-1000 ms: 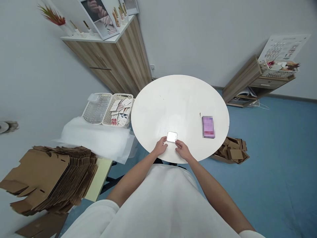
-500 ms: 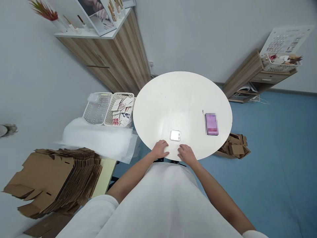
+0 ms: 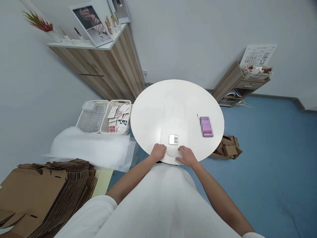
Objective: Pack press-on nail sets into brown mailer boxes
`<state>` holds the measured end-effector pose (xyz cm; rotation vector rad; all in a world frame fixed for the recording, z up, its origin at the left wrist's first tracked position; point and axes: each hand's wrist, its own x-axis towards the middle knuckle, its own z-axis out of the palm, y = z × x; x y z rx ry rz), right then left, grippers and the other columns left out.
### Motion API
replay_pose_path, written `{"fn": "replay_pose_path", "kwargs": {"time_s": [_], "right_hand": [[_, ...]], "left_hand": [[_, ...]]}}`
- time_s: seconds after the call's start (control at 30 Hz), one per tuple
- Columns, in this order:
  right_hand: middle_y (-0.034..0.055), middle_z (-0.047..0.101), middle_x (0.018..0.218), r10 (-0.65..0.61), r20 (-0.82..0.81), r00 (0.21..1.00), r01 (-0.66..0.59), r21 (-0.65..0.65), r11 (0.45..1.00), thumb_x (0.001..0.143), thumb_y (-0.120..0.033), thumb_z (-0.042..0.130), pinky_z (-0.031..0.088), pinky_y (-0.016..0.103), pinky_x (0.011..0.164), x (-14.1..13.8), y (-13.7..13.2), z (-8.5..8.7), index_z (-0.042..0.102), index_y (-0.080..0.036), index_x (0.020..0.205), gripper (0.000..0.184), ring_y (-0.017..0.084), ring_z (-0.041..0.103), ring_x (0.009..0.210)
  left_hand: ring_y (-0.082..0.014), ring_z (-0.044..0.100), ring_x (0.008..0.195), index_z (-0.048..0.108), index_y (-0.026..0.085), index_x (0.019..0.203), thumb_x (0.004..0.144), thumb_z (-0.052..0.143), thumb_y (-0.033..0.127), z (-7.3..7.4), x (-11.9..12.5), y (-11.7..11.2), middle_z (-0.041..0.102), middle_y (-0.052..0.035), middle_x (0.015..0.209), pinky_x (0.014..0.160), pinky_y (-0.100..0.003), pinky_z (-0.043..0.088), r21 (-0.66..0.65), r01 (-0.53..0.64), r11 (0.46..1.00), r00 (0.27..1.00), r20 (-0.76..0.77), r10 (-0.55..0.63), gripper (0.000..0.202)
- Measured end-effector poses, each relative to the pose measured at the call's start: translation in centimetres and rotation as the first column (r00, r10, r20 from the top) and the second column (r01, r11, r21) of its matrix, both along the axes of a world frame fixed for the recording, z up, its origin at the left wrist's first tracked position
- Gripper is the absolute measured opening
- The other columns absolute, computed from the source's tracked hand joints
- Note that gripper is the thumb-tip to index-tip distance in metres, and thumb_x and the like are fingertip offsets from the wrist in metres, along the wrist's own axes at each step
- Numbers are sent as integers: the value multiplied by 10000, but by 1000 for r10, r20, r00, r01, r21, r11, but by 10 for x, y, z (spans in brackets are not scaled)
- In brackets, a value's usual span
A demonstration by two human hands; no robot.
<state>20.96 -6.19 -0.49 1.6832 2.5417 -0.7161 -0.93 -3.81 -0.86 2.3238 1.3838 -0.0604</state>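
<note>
A small clear plastic case (image 3: 173,139) lies near the front of the round white table, with a pale panel and several grey ovals inside. A thin translucent white sheet (image 3: 172,153) is faintly visible around and in front of it. My left hand (image 3: 158,152) is at the sheet's near left side, fingers curled onto its edge. At the near right side, my right hand (image 3: 187,156) has thumb and fingers on the sheet, bent inward. Both hands are close to the case but apart from it. A purple, pixelated object (image 3: 206,127) lies farther right.
To the left are a basket of clear cases (image 3: 92,119), a basket of printed cards (image 3: 119,117), a stack of white sheets (image 3: 91,148) and flat cardboard boxes (image 3: 37,191). A cardboard box (image 3: 228,147) stands on the floor at right. Cabinets (image 3: 99,69) line the wall.
My view has tilted up and shifted slightly right. My hands stay at the table's near edge with the fingers slightly repositioned. The sheet near the case shows more clearly, and the case's ovals are visible.
</note>
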Motion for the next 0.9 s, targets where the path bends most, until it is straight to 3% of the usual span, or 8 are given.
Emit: {"fn": "replay_pose_path", "kwargs": {"time_s": [0.07, 0.13, 0.23, 0.37, 0.5, 0.63, 0.73, 0.9], "right_hand": [[104, 429, 1224, 17, -6, 1000, -17, 20, 1000, 698, -377, 539, 291, 375, 887, 6, -3, -2, 406, -195, 1152, 507, 247, 403, 1105], [98, 447, 1216, 2, -16, 1000, -2, 9, 1000, 741, -309, 482, 296, 369, 885, 11, -4, -5, 434, -203, 1124, 400, 235, 411, 1106], [62, 579, 983, -93, -57, 994, 89, -64, 994, 820, -217, 309, 369, 310, 759, 19, -5, -6, 519, -215, 961, 253, 186, 532, 898], [31, 603, 811, -166, -131, 977, 140, -182, 973, 827, -274, 316, 376, 266, 645, 23, -3, -2, 538, -220, 837, 229, 172, 551, 758], [15, 595, 732, -246, -157, 956, 196, -280, 940, 828, -310, 319, 354, 243, 587, 23, 10, 4, 516, -212, 754, 231, 156, 539, 682], [10, 582, 705, -366, -99, 925, 325, -291, 900, 814, -301, 341, 327, 225, 554, 19, 33, 4, 500, -207, 702, 217, 142, 521, 661], [16, 581, 719, -432, -47, 901, 404, -273, 873, 804, -287, 346, 310, 218, 528, 14, 44, -2, 501, -203, 697, 207, 137, 510, 652], [27, 574, 720, -504, 25, 863, 495, -238, 836, 812, -286, 317, 282, 223, 492, 3, 44, -13, 513, -208, 747, 221, 138, 497, 613]], "left_hand": [[-185, 544, 825, 558, 193, 856, 792, 337, 131, 1, -4, 3, 601, -61, 863, 855, -359, 289, -14, 1, 1000, 1000, -5, -1, 238], [-174, 553, 810, 551, 202, 887, 813, 306, 139, 2, -8, 5, 615, -45, 863, 845, -347, 299, -27, -8, 1000, 1000, 27, 9, 264], [-169, 565, 771, 552, 221, 903, 833, 293, 181, 4, -14, 5, 632, -23, 825, 812, -323, 322, -74, -11, 997, 995, 95, 18, 272], [-177, 565, 706, 562, 223, 866, 838, 314, 270, 4, -25, 1, 626, -16, 743, 694, -284, 368, -165, -10, 986, 984, 174, 39, 254], [-160, 559, 687, 557, 211, 840, 824, 344, 320, 1, -31, 6, 617, -8, 755, 608, -251, 383, -252, -122, 960, 944, 269, 190, 240], [-141, 559, 662, 559, 198, 806, 802, 372, 315, 0, -27, 22, 616, 2, 734, 605, -241, 398, -306, -242, 921, 878, 334, 342, 220], [-134, 560, 663, 561, 191, 771, 793, 381, 291, -2, -22, 33, 612, 0, 724, 599, -233, 403, -333, -314, 889, 857, 304, 416, 207], [-152, 550, 721, 545, 190, 760, 779, 414, 259, -9, -13, 38, 605, -17, 790, 594, -247, 391, -255, -437, 863, 868, 131, 478, 149]]}}
